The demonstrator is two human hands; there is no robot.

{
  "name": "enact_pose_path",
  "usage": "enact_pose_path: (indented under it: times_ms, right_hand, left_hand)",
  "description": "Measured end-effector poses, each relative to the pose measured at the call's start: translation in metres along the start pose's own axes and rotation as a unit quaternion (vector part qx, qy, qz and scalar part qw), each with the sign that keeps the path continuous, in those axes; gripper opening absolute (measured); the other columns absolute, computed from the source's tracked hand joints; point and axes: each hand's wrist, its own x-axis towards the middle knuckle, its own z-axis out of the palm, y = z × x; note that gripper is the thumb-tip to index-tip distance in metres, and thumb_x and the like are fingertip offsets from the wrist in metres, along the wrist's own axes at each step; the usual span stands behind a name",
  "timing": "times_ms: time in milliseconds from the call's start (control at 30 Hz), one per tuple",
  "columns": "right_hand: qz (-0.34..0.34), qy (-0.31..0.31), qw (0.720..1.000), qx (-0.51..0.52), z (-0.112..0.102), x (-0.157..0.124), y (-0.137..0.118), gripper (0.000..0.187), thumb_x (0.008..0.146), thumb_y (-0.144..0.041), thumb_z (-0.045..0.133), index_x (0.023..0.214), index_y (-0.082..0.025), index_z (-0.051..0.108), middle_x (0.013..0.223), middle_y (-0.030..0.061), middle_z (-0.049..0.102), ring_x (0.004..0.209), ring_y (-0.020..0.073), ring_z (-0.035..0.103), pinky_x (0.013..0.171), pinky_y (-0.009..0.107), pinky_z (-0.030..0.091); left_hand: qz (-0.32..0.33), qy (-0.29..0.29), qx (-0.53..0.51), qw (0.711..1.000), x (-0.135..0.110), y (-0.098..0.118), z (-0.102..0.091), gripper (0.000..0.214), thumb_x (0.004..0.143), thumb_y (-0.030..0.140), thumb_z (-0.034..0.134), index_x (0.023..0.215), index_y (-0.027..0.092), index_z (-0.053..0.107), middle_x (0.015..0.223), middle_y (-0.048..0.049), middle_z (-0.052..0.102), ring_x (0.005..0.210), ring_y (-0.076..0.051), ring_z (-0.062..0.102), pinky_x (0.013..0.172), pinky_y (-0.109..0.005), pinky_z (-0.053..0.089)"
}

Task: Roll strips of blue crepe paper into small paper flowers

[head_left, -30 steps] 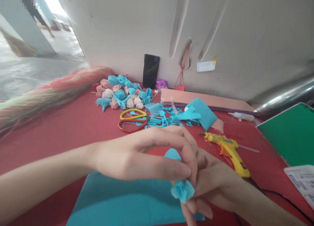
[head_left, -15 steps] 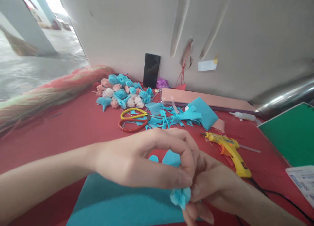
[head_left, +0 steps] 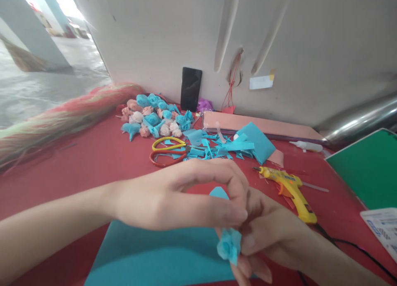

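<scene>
A small blue paper flower (head_left: 228, 245) with ruffled petals faces up between my two hands. My right hand (head_left: 266, 228) holds it, thumb at its right side and fingers beneath it. My left hand (head_left: 189, 199) arches over from the left, its thumb and fingertips pinched together at the flower's upper edge; the exact contact there is hidden. Under the hands lies a large blue sheet (head_left: 149, 253) on the red table top (head_left: 77, 174). Behind the left fingers, part of a cut blue paper piece (head_left: 219, 192) shows.
Beyond my hands lie scissors (head_left: 169, 151), blue paper scraps (head_left: 214, 149) and a pile of paper flowers (head_left: 155, 114). On the right are a yellow glue gun (head_left: 290, 191) with its cord and a green board (head_left: 369, 166). A phone (head_left: 190, 89) leans on the wall.
The flower has turned so its centre shows more openly. My left thumb has shifted slightly up and right, and the left hand now covers more of the paper pieces behind it.
</scene>
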Motion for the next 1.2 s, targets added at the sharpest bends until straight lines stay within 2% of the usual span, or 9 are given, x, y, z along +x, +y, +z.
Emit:
enact_pose_path:
  times_ms: [133, 233, 367, 567, 867, 933, 1067, 1133, 1200]
  right_hand:
    - [0.000, 0.015, 1.000, 0.017, 0.002, 0.002, 0.001, 0.010, 0.062, -0.011, 0.063, 0.056, -0.015, 0.070, 0.057, -0.0025, 0.068, 0.040, 0.0034, 0.055, 0.042, 0.012, 0.047]
    - [0.010, 0.021, 1.000, 0.014, 0.003, 0.003, -0.001, 0.010, 0.061, -0.011, 0.062, 0.057, -0.015, 0.070, 0.056, -0.0031, 0.067, 0.039, 0.0037, 0.057, 0.045, 0.013, 0.052]
    - [0.019, 0.019, 1.000, 0.009, 0.007, 0.003, -0.002, 0.011, 0.062, -0.010, 0.060, 0.056, -0.016, 0.068, 0.055, -0.0048, 0.066, 0.033, 0.0006, 0.051, 0.040, 0.009, 0.047]
    - [0.017, 0.017, 0.999, 0.034, 0.007, 0.004, 0.001, 0.012, 0.061, -0.009, 0.060, 0.060, -0.013, 0.071, 0.054, -0.0038, 0.066, 0.032, 0.0007, 0.053, 0.038, 0.007, 0.046]
    - [-0.003, 0.031, 0.999, 0.035, 0.001, 0.006, 0.008, 0.004, 0.059, -0.011, 0.067, 0.056, -0.011, 0.070, 0.049, -0.0013, 0.061, 0.040, 0.0051, 0.057, 0.036, 0.009, 0.044]
    - [-0.023, 0.023, 0.999, 0.037, -0.002, 0.007, 0.009, 0.005, 0.060, -0.015, 0.071, 0.057, -0.012, 0.070, 0.049, -0.0022, 0.059, 0.038, 0.0050, 0.053, 0.037, 0.012, 0.045]
    - [-0.107, 0.046, 0.991, -0.067, -0.006, 0.004, 0.007, 0.018, 0.072, -0.031, 0.077, 0.065, -0.016, 0.073, 0.051, -0.0030, 0.059, 0.043, 0.0063, 0.054, 0.048, 0.018, 0.050]
    - [-0.175, 0.086, 0.965, -0.176, -0.004, 0.001, 0.003, 0.019, 0.079, -0.036, 0.074, 0.069, -0.019, 0.075, 0.059, -0.0008, 0.065, 0.052, 0.0092, 0.059, 0.054, 0.021, 0.051]
    - [-0.266, 0.124, 0.908, -0.298, -0.001, -0.002, -0.002, 0.020, 0.084, -0.036, 0.069, 0.071, -0.023, 0.077, 0.063, 0.0002, 0.067, 0.058, 0.0125, 0.060, 0.061, 0.027, 0.053]
  left_hand:
    - [0.041, -0.012, 0.061, 0.997, -0.004, -0.006, -0.002, 0.014, 0.090, 0.022, 0.058, 0.076, 0.019, 0.060, 0.091, -0.0016, 0.060, 0.106, -0.018, 0.060, 0.097, -0.024, 0.048]
    - [0.060, -0.024, 0.075, 0.995, -0.007, -0.010, -0.002, 0.011, 0.088, 0.011, 0.058, 0.081, 0.018, 0.062, 0.098, -0.0012, 0.061, 0.105, -0.017, 0.061, 0.094, -0.022, 0.051]
    - [0.034, -0.037, 0.059, 0.997, -0.006, -0.008, -0.001, 0.011, 0.086, 0.008, 0.058, 0.079, 0.015, 0.062, 0.099, -0.0016, 0.058, 0.089, -0.013, 0.064, 0.084, -0.020, 0.055]
    - [0.001, -0.037, 0.020, 0.999, -0.005, -0.004, 0.000, 0.014, 0.086, 0.006, 0.058, 0.076, 0.015, 0.062, 0.102, -0.0018, 0.057, 0.086, -0.011, 0.066, 0.081, -0.017, 0.057]
    - [-0.012, -0.034, -0.006, 0.999, -0.003, -0.004, 0.002, 0.022, 0.088, 0.015, 0.059, 0.065, 0.014, 0.060, 0.098, -0.0057, 0.057, 0.107, -0.019, 0.061, 0.090, -0.022, 0.055]
    - [-0.022, -0.042, -0.069, 0.997, 0.000, -0.001, 0.004, 0.029, 0.089, 0.026, 0.059, 0.062, 0.014, 0.058, 0.095, -0.0062, 0.055, 0.108, -0.023, 0.062, 0.091, -0.028, 0.056]
    - [-0.042, -0.005, -0.173, 0.984, 0.001, 0.003, 0.009, 0.029, 0.090, 0.044, 0.055, 0.084, 0.016, 0.056, 0.090, -0.0022, 0.052, 0.077, -0.018, 0.068, 0.074, -0.035, 0.059]
    - [0.008, 0.058, -0.095, 0.994, -0.001, 0.002, 0.011, 0.022, 0.089, 0.038, 0.059, 0.092, 0.017, 0.056, 0.094, -0.0024, 0.056, 0.077, -0.016, 0.064, 0.071, -0.031, 0.058]
    - [0.109, 0.103, 0.060, 0.987, -0.003, -0.001, 0.012, 0.019, 0.083, 0.026, 0.069, 0.097, 0.017, 0.059, 0.097, -0.0033, 0.059, 0.083, -0.015, 0.061, 0.074, -0.027, 0.056]
